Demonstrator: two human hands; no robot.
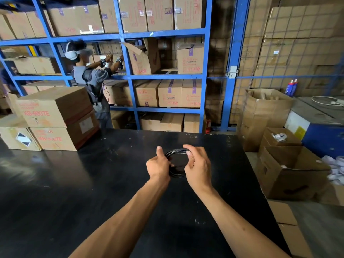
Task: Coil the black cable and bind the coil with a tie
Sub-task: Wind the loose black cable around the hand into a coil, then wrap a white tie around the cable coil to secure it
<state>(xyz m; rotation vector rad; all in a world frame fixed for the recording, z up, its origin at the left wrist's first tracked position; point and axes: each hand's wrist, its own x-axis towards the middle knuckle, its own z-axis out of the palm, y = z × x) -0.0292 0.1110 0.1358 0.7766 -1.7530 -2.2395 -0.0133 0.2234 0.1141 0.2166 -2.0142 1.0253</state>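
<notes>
The black cable is wound into a small round coil of several loops, held in the air above the black table. My left hand grips the coil's left side, thumb pointing up. My right hand holds the right side, fingers curled over the top of the loops. The lower part of the coil shows between my wrists. No tie is visible, and the cable's ends are hidden among the loops and fingers.
Stacked cardboard boxes sit on the table's far left. Open cartons stand on the floor to the right. Behind the table, a person reaches into blue shelving full of boxes.
</notes>
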